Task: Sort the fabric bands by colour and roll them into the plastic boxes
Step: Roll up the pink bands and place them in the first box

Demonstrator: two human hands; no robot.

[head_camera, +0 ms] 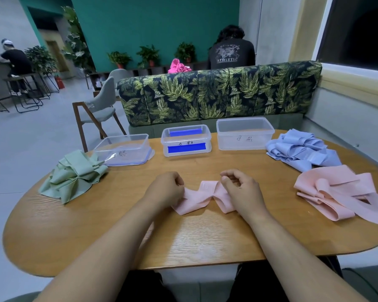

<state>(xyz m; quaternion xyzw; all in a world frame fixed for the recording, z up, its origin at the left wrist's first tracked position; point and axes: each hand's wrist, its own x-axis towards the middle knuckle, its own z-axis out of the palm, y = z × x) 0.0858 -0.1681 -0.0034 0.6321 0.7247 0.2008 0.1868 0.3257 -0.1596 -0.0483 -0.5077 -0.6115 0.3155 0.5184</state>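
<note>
Centre frame, low on the table [205, 236]: left hand [165, 188] & right hand [243, 190] each pinch a pink band [202, 200], fingers curled on its folds. Band lies twisted btwn them. Risk: rolling w/ the twist in gives a lumpy, loose roll that springs open in the middle box [186, 140]. Green pile [73, 175] left, blue pile [301, 149] & pink pile [336, 190] right.

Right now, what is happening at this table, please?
A person holds one pink band on the wooden table, the left hand and the right hand each pinching it. A green pile lies left, a blue pile and a pink pile right. The left box, middle box and right box stand behind them.
</note>
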